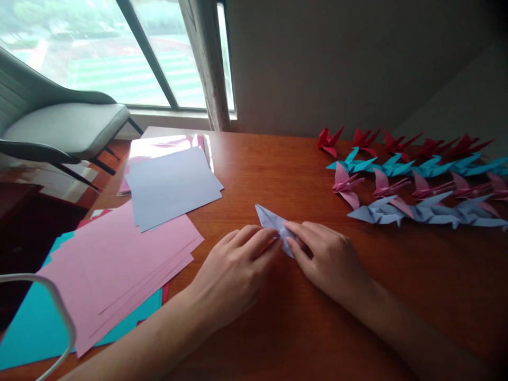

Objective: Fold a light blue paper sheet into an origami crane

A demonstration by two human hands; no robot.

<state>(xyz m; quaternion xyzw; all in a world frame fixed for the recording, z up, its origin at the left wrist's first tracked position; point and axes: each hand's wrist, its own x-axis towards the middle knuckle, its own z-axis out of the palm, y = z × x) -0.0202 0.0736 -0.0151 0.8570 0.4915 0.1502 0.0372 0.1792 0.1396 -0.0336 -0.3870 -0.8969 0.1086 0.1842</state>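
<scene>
A partly folded piece of pale lavender origami paper [270,218] lies on the brown wooden table [254,164], one pointed end aimed up and left. My left hand [242,259] pinches its near side, thumb and fingers together at a fold. From the right, my right hand [327,251] grips the same piece, fingertips on top and thumb against its lower edge. The fingers cover much of the paper's middle. Right of my hands stands a row of finished pale lavender paper cranes [381,211], the nearest things of the same colour.
Behind that row are pink cranes [423,185], blue cranes [397,165] and red cranes [327,140]. At left lie lavender sheets [174,185], pink sheets [130,264] and blue sheets [35,328]. A white cable-like loop [65,312] crosses the lower left; a chair [67,127] stands by the window.
</scene>
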